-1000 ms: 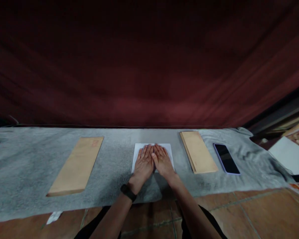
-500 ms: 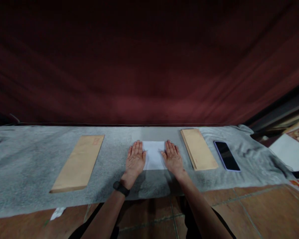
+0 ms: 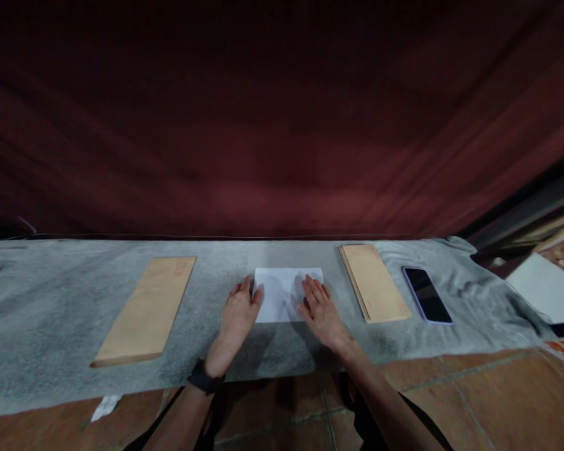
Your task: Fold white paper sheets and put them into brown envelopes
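Note:
A white sheet of paper point(image 3: 279, 295) lies flat on the grey cloth between my hands. My left hand point(image 3: 239, 311) is at the paper's left edge, its thumb just over the sheet and its fingers stretched forward alongside. A dark watch is strapped round that wrist. On the right part of the sheet rests my right hand point(image 3: 323, 313), fingers extended and slightly spread. Neither hand grips anything. A brown envelope point(image 3: 145, 313) lies to the left, and a small stack of brown envelopes point(image 3: 378, 285) sits right of the paper.
Beyond the stack, a smartphone point(image 3: 426, 294) in a lilac case lies face up. The grey cloth point(image 3: 66, 294) covers the long surface, with a dark red curtain point(image 3: 282, 156) behind it. A white scrap point(image 3: 106, 407) is on the tiled floor.
My left hand has slid left and back toward me, off most of the sheet. My right hand has shifted slightly left onto the paper. More of the paper now shows.

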The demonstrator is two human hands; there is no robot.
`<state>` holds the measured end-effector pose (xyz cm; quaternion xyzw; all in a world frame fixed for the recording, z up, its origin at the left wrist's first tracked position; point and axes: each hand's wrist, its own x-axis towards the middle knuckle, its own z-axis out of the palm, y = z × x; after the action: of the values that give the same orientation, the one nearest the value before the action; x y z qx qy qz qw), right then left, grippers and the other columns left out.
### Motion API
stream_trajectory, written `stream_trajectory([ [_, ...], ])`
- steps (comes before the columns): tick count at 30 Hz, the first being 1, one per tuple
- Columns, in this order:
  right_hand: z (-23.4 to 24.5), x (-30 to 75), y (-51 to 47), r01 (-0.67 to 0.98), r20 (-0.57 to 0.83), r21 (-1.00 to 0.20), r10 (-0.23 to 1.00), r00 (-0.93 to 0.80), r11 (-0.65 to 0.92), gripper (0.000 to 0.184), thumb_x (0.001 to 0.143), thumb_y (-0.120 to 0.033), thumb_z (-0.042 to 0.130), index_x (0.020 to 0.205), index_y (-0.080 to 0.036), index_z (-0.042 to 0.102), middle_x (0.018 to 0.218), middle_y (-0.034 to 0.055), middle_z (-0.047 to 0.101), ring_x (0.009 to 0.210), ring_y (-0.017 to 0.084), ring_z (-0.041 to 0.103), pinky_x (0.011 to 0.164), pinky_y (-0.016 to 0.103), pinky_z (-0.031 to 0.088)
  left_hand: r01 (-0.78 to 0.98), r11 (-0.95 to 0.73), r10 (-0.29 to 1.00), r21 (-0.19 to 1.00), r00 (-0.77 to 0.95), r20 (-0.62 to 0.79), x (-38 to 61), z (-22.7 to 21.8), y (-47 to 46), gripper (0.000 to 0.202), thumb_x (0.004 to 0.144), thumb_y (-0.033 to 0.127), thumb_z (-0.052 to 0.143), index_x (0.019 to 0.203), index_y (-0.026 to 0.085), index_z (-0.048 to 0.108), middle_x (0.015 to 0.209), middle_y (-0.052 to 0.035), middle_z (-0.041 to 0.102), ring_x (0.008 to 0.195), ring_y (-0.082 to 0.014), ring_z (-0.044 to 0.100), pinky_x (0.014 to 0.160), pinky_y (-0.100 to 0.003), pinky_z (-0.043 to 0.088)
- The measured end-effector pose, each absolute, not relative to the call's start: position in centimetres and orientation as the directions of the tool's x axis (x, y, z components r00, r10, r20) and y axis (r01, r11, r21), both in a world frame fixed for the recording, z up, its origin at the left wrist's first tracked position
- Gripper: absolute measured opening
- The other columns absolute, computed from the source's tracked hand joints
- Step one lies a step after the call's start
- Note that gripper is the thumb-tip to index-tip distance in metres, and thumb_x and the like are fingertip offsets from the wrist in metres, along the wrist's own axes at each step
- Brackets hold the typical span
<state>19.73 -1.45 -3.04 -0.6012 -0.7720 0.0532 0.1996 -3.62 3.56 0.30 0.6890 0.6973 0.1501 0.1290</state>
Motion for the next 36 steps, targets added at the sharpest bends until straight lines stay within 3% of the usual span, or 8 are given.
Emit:
stream_trajectory([
  [9, -1.9, 15.4, -3.9, 0.813, 0.215, -0.319, 0.872, -0.439, 0.488, 0.079, 0.095, -0.052, 0.055, 0.159, -0.012, 0.028, 0.164, 0.0159, 0.031, 0.15, 0.029, 0.032, 0.125, 0.052, 0.026, 0.468, 0.235, 0.967, 0.852, -0.02, -0.255, -4.1, -0.5, 4.5, 0.049, 0.076, 0.024, 0.068, 0.124, 0.015, 0.06, 0.077, -0.0036, 0.073, 0.072, -0.0228, 0.07, 0.065, -0.031, 0.051],
  [13, -1.8, 14.8, -3.9, 0.833, 0.246, -0.34, 0.896, -0.37, 0.437, 0.071, 0.096, -0.035, 0.053, 0.159, -0.013, 0.028, 0.161, 0.0146, 0.038, 0.147, 0.027, 0.038, 0.123, 0.049, 0.032, 0.182, 0.242, 0.967, 0.953, 0.032, -0.252, -3.3, 0.5, 4.1, 0.06, 0.074, 0.026, 0.069, 0.131, 0.016, 0.056, 0.089, -0.003, 0.075, 0.078, -0.0207, 0.071, 0.068, -0.03, 0.054],
  [18, -0.5, 15.9, -2.6, 0.631, 0.293, -0.719, 0.95, -0.106, 0.292, 0.05, 0.104, -0.03, 0.034, 0.151, -0.02, 0.045, 0.148, 0.0092, 0.057, 0.135, 0.022, 0.054, 0.115, 0.042, 0.044, -0.244, 0.228, 0.961, 0.943, 0.21, -0.179, -2.5, 2.8, 3.5, 0.061, 0.085, 0.054, 0.063, 0.132, 0.015, 0.06, 0.109, -0.0123, 0.074, 0.102, -0.0247, 0.07, 0.088, -0.037, 0.055],
  [21, 0.8, 17.2, -1.4, 0.215, 0.2, -0.964, 0.96, 0.197, 0.157, 0.055, 0.106, -0.049, 0.027, 0.145, -0.02, 0.051, 0.134, 0.0103, 0.067, 0.125, 0.024, 0.063, 0.105, 0.044, 0.053, -0.169, 0.181, 0.98, 0.969, 0.119, -0.163, -2.0, 2.7, 3.2, 0.061, 0.091, 0.056, 0.056, 0.138, 0.017, 0.056, 0.131, -0.0155, 0.065, 0.124, -0.0276, 0.062, 0.096, -0.038, 0.054],
  [24, 1.6, 18.2, -0.5, -0.091, 0.112, -0.985, 0.949, 0.294, 0.145, 0.067, 0.104, -0.059, 0.019, 0.147, -0.016, 0.048, 0.129, 0.0128, 0.07, 0.124, 0.026, 0.064, 0.098, 0.046, 0.057, -0.109, 0.231, 0.971, 0.967, 0.088, -0.222, -1.3, 1.9, 2.6, 0.063, 0.091, 0.047, 0.062, 0.146, 0.02, 0.046, 0.14, -0.0146, 0.061, 0.126, -0.0272, 0.061, 0.095, -0.038, 0.056],
  [28, 1.1, 18.2, 0.0, -0.213, 0.061, -0.971, 0.971, 0.232, 0.112, 0.067, 0.103, -0.06, 0.021, 0.137, -0.015, 0.057, 0.121, 0.013, 0.073, 0.124, 0.026, 0.064, 0.097, 0.046, 0.059, -0.272, 0.35, 0.927, 0.896, 0.238, -0.29, -0.2, 1.3, 2.0, 0.071, 0.085, 0.036, 0.069, 0.149, 0.022, 0.04, 0.132, -0.0116, 0.067, 0.112, -0.0248, 0.068, 0.087, -0.038, 0.06],
  [32, -0.7, 18.0, -0.5, -0.273, -0.032, -0.961, 0.973, 0.229, 0.033, 0.05, 0.099, -0.055, 0.041, 0.125, -0.018, 0.062, 0.123, 0.012, 0.073, 0.119, 0.027, 0.067, 0.094, 0.044, 0.06, -0.27, 0.318, 0.948, 0.909, 0.075, -0.309, -1.1, 1.4, 2.6, 0.083, 0.071, 0.018, 0.073, 0.148, 0.02, 0.042, 0.118, -0.0065, 0.073, 0.099, -0.0207, 0.071, 0.082, -0.03, 0.059],
  [36, -2.9, 19.4, -1.2, -0.281, -0.178, -0.956, 0.923, 0.341, -0.081, 0.035, 0.088, -0.044, 0.058, 0.117, -0.024, 0.061, 0.119, 0.0093, 0.074, 0.1, 0.026, 0.074, 0.076, 0.038, 0.063, -0.108, 0.252, 0.968, 0.962, 0.038, -0.249, -3.4, 1.1, 3.8, 0.109, 0.07, 0.016, 0.07, 0.162, 0.02, 0.011, 0.095, 0.0, 0.076, 0.076, -0.0167, 0.071, 0.073, -0.029, 0.057],
])
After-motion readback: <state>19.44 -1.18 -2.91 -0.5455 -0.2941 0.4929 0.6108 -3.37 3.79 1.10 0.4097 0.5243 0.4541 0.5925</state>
